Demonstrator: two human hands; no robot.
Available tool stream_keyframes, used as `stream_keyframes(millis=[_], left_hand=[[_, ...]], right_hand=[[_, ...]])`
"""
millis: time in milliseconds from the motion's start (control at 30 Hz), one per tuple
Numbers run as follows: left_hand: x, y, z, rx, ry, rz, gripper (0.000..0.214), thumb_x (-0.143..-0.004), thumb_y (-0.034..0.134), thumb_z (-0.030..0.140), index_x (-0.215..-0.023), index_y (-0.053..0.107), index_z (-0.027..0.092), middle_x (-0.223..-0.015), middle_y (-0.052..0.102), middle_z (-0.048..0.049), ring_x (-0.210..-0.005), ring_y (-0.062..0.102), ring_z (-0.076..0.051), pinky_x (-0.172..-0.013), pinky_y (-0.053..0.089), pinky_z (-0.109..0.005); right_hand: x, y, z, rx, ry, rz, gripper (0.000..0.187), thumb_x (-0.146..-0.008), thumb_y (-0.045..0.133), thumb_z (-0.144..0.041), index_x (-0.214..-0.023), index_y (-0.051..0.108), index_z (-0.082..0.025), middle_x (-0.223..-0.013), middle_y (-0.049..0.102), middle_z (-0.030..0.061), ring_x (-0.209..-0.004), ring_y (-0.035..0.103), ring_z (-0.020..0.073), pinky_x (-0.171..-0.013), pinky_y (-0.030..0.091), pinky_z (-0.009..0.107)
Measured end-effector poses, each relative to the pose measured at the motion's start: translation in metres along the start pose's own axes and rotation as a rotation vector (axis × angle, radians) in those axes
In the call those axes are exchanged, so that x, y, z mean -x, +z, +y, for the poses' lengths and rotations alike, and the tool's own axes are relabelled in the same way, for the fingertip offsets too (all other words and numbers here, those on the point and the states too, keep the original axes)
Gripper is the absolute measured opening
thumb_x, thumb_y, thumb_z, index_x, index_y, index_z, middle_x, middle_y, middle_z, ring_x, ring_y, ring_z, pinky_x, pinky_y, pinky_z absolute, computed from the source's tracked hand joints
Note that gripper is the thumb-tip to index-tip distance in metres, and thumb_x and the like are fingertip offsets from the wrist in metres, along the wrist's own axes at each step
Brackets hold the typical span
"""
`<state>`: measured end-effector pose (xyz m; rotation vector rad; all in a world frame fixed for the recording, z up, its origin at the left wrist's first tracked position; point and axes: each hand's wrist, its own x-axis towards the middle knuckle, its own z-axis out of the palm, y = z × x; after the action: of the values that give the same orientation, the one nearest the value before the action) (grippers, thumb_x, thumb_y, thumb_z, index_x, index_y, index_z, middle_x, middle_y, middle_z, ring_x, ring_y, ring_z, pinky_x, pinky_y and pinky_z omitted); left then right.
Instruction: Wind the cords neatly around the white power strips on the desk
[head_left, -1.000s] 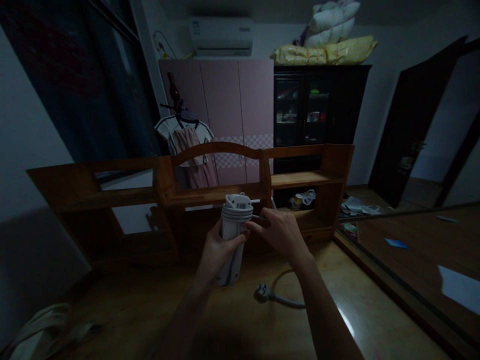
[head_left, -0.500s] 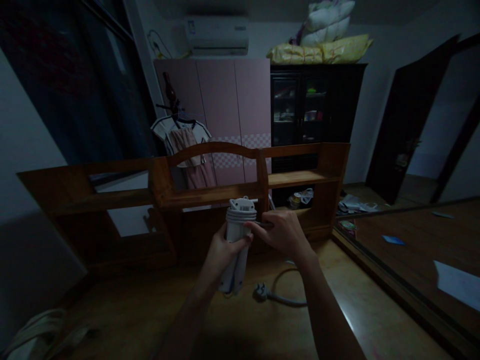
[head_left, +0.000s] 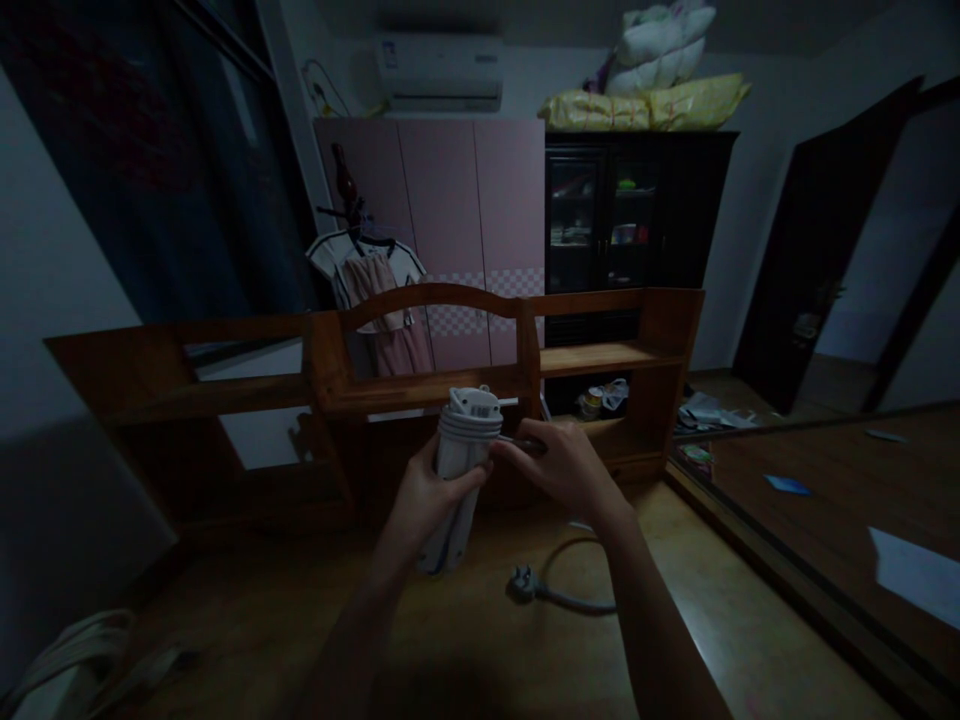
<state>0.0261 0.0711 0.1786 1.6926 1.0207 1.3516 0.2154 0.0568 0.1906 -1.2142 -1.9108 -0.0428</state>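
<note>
Head view. The white power strip (head_left: 459, 460) is held at the centre, in front of the wooden shelf unit (head_left: 442, 392) and over the pale wooden surface (head_left: 450, 625). The left hand (head_left: 424, 492) is closed around its middle, thumb laid across the near side and fingers curled behind. The right hand (head_left: 562, 455), just beside the upper end, has thumb and forefinger pinched together on the cord (head_left: 508, 438), the other fingers folded in. The step in hand is judged to be the winding of this cord about the strip, with several turns in place and a length not yet wound. The next move would call for a firm left grip, light tension from the right, and a path around the strip that lays each turn against the last.

The strip is long and narrow, tilted with its upper end leaning away to the right. Its end face bears a small printed label and dark spots like screw holes; the coils (head_left: 469, 424) lie close together below it, and a dark line marks the lower part. A grey plug (head_left: 523, 583) with its pins upward rests nearer the viewer; in this dim light, its cable's link to the coils cannot be confirmed.
</note>
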Motion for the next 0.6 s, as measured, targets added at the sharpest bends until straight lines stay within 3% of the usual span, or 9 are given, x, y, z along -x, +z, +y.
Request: stream_keyframes(millis=[167, 333, 600], left_hand=[[-0.003, -0.027, 0.003, -0.011, -0.024, 0.115, 0.046, -0.067, 0.076, 0.042, -0.103, 0.065, 0.015, -0.089, 0.072, -0.0081, -0.076, 0.067, -0.022, -0.063, 0.051, -0.027], [-0.003, -0.055, 0.005, -0.025, -0.048, 0.236, 0.046, -0.068, 0.075, 0.045, -0.103, 0.064, 0.017, -0.087, 0.072, -0.0072, -0.075, 0.068, -0.023, -0.062, 0.051, -0.028], [-0.011, -0.05, -0.002, -0.166, 0.068, 0.342, 0.046, -0.067, 0.074, 0.045, -0.103, 0.064, 0.018, -0.094, 0.072, -0.0072, -0.082, 0.068, -0.023, -0.071, 0.051, -0.03]], right_hand=[[-0.002, -0.002, 0.017, -0.239, -0.008, -0.137, 0.035, -0.092, 0.048, -0.043, -0.077, 0.062, -0.016, -0.065, 0.056, -0.0007, -0.061, 0.049, 0.0117, -0.053, 0.03, 0.022], [-0.004, -0.01, 0.018, -0.383, 0.01, -0.069, 0.033, -0.09, 0.052, -0.043, -0.081, 0.066, -0.015, -0.07, 0.058, -0.0007, -0.066, 0.051, 0.012, -0.058, 0.035, 0.021], [0.003, -0.011, -0.023, -0.403, -0.029, 0.0, 0.026, -0.085, 0.061, -0.039, -0.086, 0.074, -0.016, -0.068, 0.064, 0.0, -0.061, 0.052, 0.0112, -0.052, 0.035, 0.02]])
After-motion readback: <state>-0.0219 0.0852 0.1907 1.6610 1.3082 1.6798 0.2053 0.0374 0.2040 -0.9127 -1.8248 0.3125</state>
